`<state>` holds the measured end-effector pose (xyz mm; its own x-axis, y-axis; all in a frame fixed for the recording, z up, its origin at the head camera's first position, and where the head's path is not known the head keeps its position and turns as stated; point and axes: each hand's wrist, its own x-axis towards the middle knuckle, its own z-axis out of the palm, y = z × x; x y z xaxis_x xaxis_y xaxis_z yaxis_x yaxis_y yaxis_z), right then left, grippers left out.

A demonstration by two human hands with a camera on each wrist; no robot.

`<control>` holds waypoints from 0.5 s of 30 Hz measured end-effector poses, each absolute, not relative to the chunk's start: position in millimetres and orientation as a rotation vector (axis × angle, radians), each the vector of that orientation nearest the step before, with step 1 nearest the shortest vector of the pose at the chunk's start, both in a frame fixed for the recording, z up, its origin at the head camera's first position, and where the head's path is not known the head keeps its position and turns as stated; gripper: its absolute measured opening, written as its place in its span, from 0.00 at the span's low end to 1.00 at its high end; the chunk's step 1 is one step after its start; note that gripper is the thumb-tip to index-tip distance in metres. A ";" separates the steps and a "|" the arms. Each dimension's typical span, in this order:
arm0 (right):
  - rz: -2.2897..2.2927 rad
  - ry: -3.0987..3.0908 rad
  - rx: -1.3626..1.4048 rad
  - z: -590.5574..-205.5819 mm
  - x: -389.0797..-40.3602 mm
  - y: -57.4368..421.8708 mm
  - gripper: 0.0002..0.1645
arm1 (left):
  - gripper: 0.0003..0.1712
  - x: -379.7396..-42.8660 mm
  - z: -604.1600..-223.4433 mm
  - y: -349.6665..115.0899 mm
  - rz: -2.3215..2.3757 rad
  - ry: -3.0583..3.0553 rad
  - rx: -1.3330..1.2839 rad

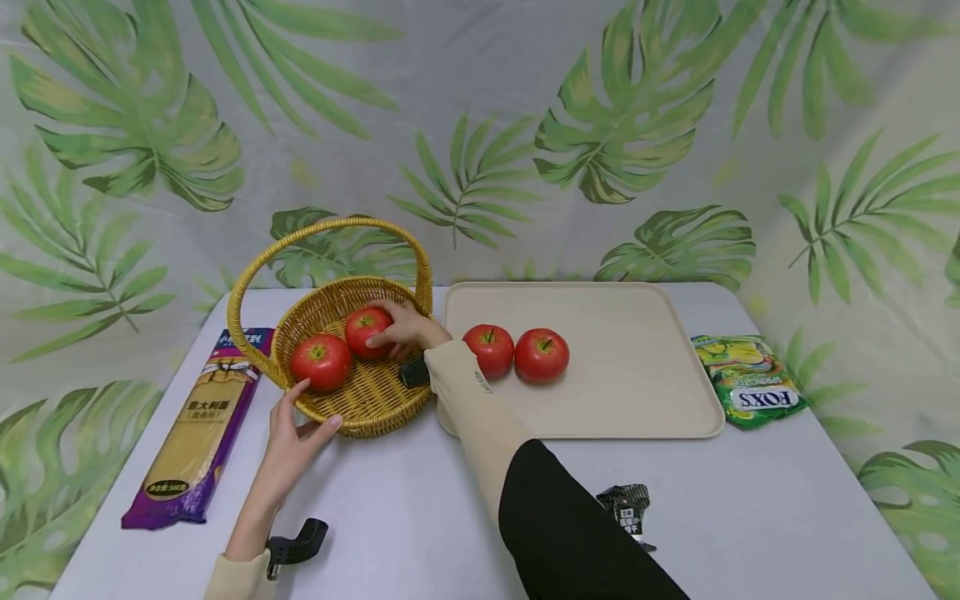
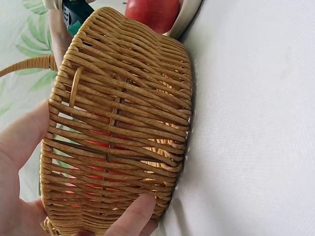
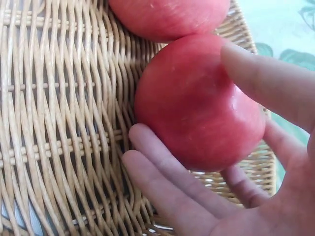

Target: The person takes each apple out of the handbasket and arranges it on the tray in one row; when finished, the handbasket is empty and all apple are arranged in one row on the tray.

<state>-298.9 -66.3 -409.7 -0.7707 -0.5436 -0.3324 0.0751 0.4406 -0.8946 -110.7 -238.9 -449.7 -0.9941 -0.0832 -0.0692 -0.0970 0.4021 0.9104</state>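
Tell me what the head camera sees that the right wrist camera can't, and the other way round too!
Only the head view shows the left hand touching the basket, the tall handle, the tray with two more apples, the purple noodle packet and the green bag.

Only the right wrist view shows the palm side of the right hand.

Both show the right hand holding one red apple, with another red apple beside it in the basket.

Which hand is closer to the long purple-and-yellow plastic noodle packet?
Left. The left hand is right of the packet, holding the golden wicker basket; the right hand is farther right, inside it, gripping a round red apple.
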 end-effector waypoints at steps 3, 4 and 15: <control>-1.344 2.082 -0.372 -408.7 -297.9 -65.2 0.42 | 0.47 -111.2 -449.9 -238.4 1.701 2.618 -0.172; -1.347 2.075 -0.370 -408.3 -297.3 -64.7 0.42 | 0.47 -111.4 -449.9 -238.2 1.701 2.616 -0.173; -1.409 1.989 -0.386 -403.6 -293.8 -56.2 0.37 | 0.48 -110.4 -449.0 -239.1 1.687 2.621 -0.169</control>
